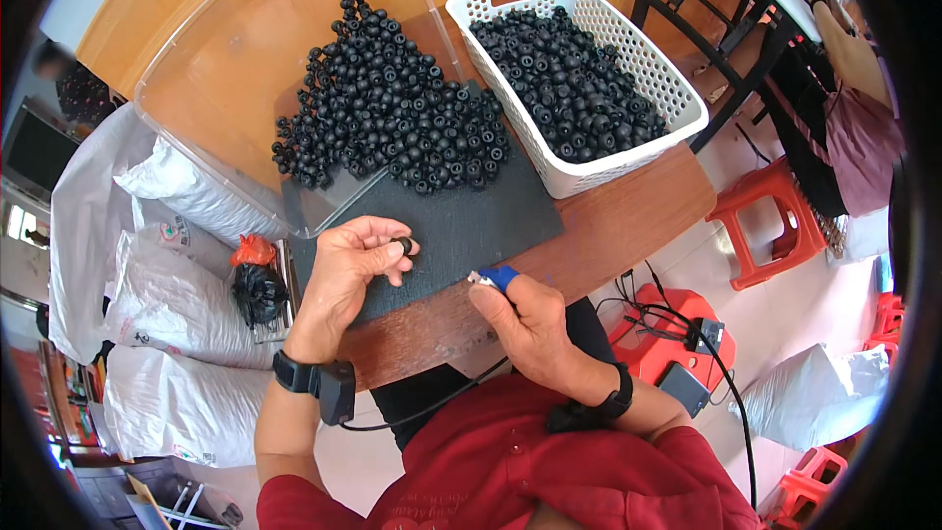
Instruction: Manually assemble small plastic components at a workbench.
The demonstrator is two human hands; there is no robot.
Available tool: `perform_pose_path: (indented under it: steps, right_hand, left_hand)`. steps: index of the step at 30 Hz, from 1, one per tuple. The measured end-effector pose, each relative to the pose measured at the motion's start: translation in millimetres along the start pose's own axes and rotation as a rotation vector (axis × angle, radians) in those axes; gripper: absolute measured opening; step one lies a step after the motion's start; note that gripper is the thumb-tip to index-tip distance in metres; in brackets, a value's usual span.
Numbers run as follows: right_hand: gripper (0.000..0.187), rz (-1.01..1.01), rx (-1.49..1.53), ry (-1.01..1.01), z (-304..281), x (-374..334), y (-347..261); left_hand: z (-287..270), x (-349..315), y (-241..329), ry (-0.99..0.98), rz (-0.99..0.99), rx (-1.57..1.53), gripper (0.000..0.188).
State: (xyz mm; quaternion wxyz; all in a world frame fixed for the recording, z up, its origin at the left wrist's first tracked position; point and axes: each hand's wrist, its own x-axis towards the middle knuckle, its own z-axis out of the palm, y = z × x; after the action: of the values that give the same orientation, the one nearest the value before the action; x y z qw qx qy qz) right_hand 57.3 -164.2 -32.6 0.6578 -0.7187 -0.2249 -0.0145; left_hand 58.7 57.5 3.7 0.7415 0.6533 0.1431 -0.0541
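Observation:
Between the thumb and fingers of my left hand (355, 260) is a small round black part (403, 244), held above the dark mat (446, 240). My right hand (535, 329) is closed near the table's front edge, a blue wrap (498, 278) around its forefinger. Something small and whitish shows at its fingertips; what it is I cannot make out. Beyond the hands lies a heap of black round parts (392, 108), many with a hole in the end. It spreads from a clear plastic bin (152, 83) onto the mat.
A white perforated basket (692, 116) full of similar black parts stands at the right on the wooden table (628, 221). White sacks (182, 309) are stacked at left. Red stools (770, 221), a red box with cables (667, 334) and another person (854, 69) are at right.

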Motion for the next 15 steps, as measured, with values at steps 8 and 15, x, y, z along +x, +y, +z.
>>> perform_pose_path:
  steps: [8,15]
  right_hand:
    - [0.02,-0.104,-0.038,0.009,6.7,1.0,-5.6]
    - [0.021,-0.179,-0.07,0.057,9.0,2.1,-3.3]
  left_hand:
    - [28.4,-35.3,-17.3,-0.08,0.007,-0.412,0.019]
    - [47.0,-43.9,-17.2,-0.111,0.04,-0.517,0.021]
